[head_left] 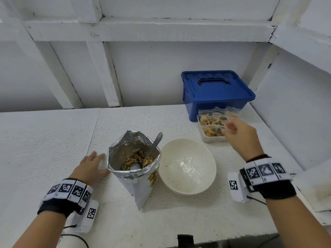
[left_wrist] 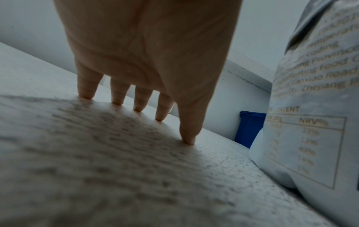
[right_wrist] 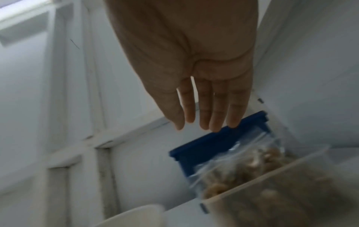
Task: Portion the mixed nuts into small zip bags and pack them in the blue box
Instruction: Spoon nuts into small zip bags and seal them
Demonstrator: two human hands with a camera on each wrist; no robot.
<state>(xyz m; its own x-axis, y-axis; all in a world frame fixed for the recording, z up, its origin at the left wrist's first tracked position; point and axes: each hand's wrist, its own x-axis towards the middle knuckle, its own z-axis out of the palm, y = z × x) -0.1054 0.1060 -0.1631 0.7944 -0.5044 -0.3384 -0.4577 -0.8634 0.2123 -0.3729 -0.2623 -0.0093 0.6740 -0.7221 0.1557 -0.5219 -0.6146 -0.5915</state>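
Note:
A foil bag of mixed nuts (head_left: 133,158) stands open in the middle of the table with a metal spoon (head_left: 154,145) in it. My left hand (head_left: 90,166) lies flat on the table just left of the nut bag (left_wrist: 314,107), fingertips (left_wrist: 189,138) pressing the surface. Several filled zip bags (head_left: 212,122) sit in a clear tub (head_left: 213,137) in front of the closed blue box (head_left: 215,92). My right hand (head_left: 240,133) hovers over the tub (right_wrist: 281,192) with straight fingers (right_wrist: 213,115), holding nothing; the zip bags (right_wrist: 242,162) and blue box (right_wrist: 209,144) lie beyond it.
A cream bowl (head_left: 187,166) with an empty clear bag (head_left: 188,167) inside stands between the nut bag and the tub. White walls with beams close off the back and right. The table's left part (head_left: 44,140) is bare.

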